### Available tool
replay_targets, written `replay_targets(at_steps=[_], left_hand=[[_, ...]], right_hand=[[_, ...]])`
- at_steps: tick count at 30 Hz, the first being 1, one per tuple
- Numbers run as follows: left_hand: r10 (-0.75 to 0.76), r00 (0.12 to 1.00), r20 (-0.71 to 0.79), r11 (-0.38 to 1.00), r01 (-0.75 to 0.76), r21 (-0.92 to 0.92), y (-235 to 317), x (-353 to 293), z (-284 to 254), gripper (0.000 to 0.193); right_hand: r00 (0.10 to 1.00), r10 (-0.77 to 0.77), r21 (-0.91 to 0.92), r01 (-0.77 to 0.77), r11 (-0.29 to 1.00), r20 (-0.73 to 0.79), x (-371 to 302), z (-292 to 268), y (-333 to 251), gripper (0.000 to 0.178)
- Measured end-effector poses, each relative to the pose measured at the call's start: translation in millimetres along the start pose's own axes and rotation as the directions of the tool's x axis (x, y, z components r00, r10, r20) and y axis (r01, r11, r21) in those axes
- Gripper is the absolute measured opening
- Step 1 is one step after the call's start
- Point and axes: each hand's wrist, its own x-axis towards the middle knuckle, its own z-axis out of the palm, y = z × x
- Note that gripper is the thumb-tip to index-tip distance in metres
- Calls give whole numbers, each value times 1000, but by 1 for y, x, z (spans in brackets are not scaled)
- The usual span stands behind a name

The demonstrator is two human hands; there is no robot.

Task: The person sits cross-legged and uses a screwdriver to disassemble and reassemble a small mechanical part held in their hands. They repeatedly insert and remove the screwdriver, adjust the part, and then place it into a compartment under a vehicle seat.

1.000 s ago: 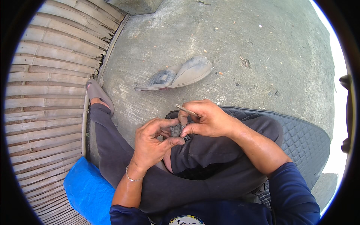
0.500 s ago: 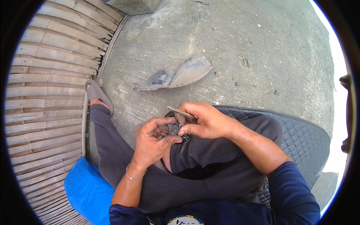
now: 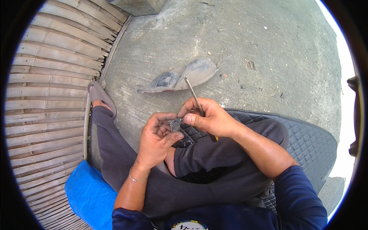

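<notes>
My left hand (image 3: 154, 141) is closed, pinching a small grey, dirty-looking part (image 3: 175, 125) between fingers and thumb; its exact kind I cannot make out. Close beside it on the right, my right hand (image 3: 214, 119) grips a screwdriver (image 3: 194, 94). The metal shaft slants up and away to the left, its tip free in the air, and a dark handle end with some yellow shows below the palm. Fingertips of the right hand reach the upper edge of the grey part, touching or nearly so.
Beyond my hands a worn, dusty grey slipper (image 3: 195, 73) lies on the concrete floor (image 3: 237, 46). A quilted black mat (image 3: 310, 142) lies under my bent leg. Bamboo slats (image 3: 50, 103) run along the left, with a blue bag or sheet (image 3: 90, 195) at my left side.
The screwdriver has swung from lying nearly flat across my right fingers to pointing up and away. My right hand has shifted slightly up; the left still holds the grey part.
</notes>
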Motion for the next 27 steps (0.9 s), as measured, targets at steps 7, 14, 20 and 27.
replay_targets(at_steps=[7, 14, 20, 27], left_hand=[[225, 974, -30, 771, -159, 617, 15, -2, 5, 58], [429, 903, 28, 534, -279, 798, 19, -7, 14, 56], [536, 844, -11, 573, -355, 739, 1, -2, 13, 46], [488, 842, -230, 805, -333, 490, -22, 3, 28, 39]], right_hand=[[999, -15, 54, 13, 998, 29, 2, -1, 7, 31], [998, -1, 100, 8, 995, -65, 4, 9, 19, 32], [988, 52, 139, -32, 990, -146, -1, 21, 16, 29], [947, 0, 86, 29, 996, -322, -2, 27, 31, 22]])
